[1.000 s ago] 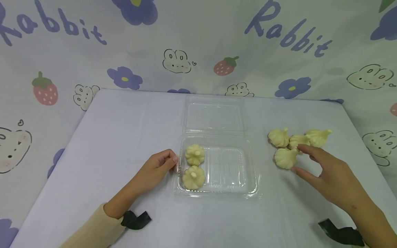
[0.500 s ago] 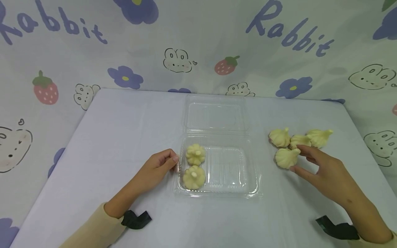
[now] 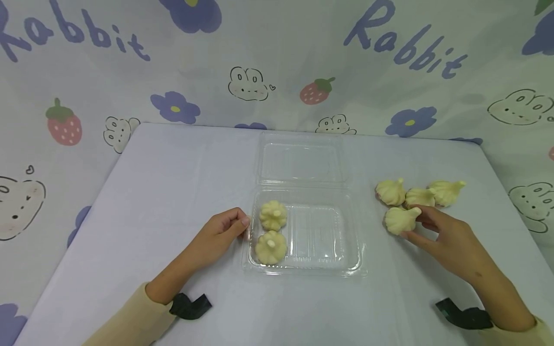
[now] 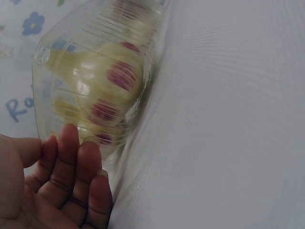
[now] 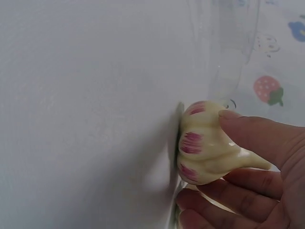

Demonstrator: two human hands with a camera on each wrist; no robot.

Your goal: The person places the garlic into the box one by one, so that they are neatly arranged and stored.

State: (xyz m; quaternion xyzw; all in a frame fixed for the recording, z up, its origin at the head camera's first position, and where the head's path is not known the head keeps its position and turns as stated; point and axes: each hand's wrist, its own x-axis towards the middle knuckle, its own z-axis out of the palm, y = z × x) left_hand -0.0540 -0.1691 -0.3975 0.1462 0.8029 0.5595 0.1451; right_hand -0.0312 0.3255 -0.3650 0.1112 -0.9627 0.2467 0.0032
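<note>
At the left side of an open clear plastic clamshell box (image 3: 313, 235), my left hand (image 3: 222, 233) pinches the rim between thumb and curled fingers. Two garlic bulbs (image 3: 270, 247) stand stem up along the box's left side; through the wall in the left wrist view, garlic (image 4: 105, 78) shows purple streaks. To the right of the box, my right hand (image 3: 447, 242) grips a garlic bulb (image 3: 400, 221) between thumb and fingers. In the right wrist view, the thumb lies on one side of that bulb (image 5: 205, 143) and the fingers on the other.
Several more garlic bulbs (image 3: 391, 192) lie just behind the gripped one, on the white-covered table (image 3: 186, 168). The box's lid (image 3: 300, 163) lies folded back toward the far edge. Behind the table hangs a printed cloth (image 3: 277, 48) with rabbits, flowers and strawberries.
My right hand has moved slightly left, and its thumb and fingers have closed in around the front garlic bulb. The left hand and the box have stayed in place.
</note>
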